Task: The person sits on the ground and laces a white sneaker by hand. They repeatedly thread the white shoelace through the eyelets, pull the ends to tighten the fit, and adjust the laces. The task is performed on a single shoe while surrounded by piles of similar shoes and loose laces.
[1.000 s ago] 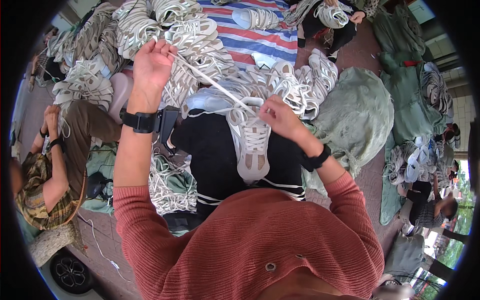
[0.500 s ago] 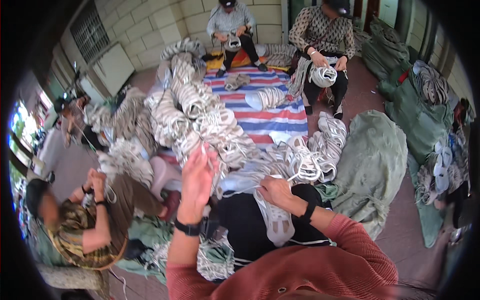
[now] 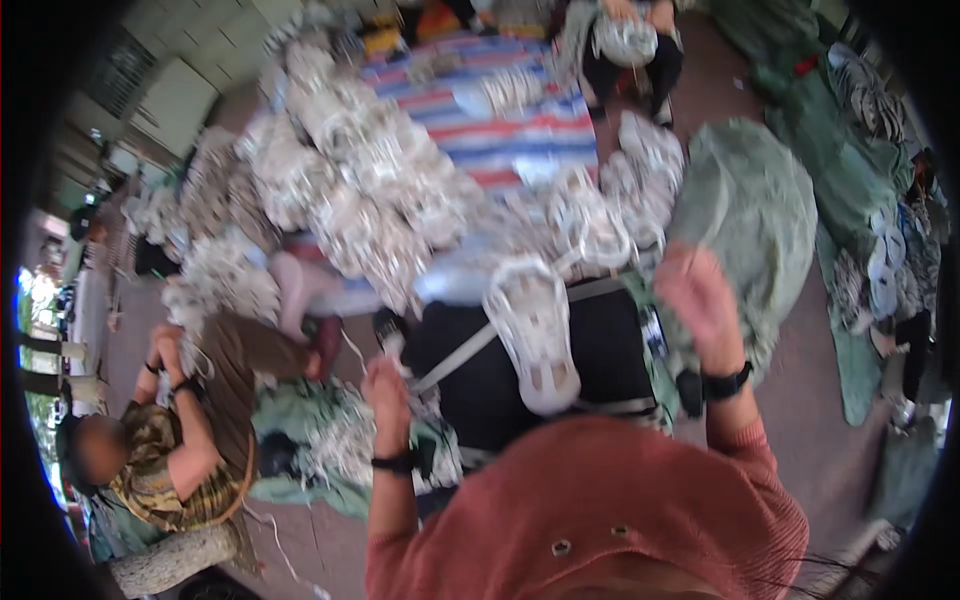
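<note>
A white openwork shoe upper (image 3: 533,345) lies across my black-trousered lap, its narrower end toward me. A flat white shoelace (image 3: 457,357) stretches from its left side to my left hand (image 3: 388,400), which is closed on it. From the other side a second length of lace (image 3: 597,289) runs out toward my right hand (image 3: 697,300). That hand is raised beside the green sack, its fingers curled and smeared by motion. The lace looks taut on both sides, though its end at my right fingers is blurred.
White shoe uppers (image 3: 365,165) are heaped ahead on a striped sheet (image 3: 520,130). A stuffed green sack (image 3: 745,230) stands at my right. A co-worker (image 3: 170,440) sits close at left with hands together; another person's hands (image 3: 640,15) hold a shoe upper at the top.
My hands have spread apart: the right left the shoe upper and moved right, the left came down. Lace now stretches out both sides of the shoe upper. The view has tilted downward.
</note>
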`<state>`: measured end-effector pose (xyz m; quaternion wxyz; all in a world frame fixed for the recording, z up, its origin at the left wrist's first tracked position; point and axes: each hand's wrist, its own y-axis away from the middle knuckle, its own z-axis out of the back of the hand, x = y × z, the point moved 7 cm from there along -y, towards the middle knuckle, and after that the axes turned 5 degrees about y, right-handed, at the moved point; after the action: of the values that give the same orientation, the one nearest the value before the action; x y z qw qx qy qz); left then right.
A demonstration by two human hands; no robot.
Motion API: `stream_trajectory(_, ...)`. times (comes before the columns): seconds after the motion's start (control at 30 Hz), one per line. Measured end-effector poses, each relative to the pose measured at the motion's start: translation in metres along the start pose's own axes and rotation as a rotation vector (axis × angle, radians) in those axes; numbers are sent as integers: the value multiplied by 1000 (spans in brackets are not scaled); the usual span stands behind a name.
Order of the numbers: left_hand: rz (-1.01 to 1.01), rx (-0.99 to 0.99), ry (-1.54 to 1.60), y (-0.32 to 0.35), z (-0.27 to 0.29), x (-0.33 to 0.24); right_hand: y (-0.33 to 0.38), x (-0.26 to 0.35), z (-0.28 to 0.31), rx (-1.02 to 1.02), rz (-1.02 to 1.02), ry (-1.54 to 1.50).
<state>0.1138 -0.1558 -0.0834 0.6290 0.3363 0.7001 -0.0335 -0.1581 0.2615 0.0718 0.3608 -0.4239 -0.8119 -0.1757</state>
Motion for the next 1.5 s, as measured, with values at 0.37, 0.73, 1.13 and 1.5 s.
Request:
stream_trajectory(0.37,-597,618,-727,46,-188,-15,-23,-42,190,-503,-58,-314)
stream_trajectory(0.73,-651,729,-891,48,-200,-17,-100,-158,-61,631,159,1398)
stream_trajectory(1.13,212,718,-536,24,-199,17,-91,-178,-49,511,-122,1350)
stream_trajectory(1.5,-717,869,-1104,74,-205,-25,-99,-129,-39,457,-334,523)
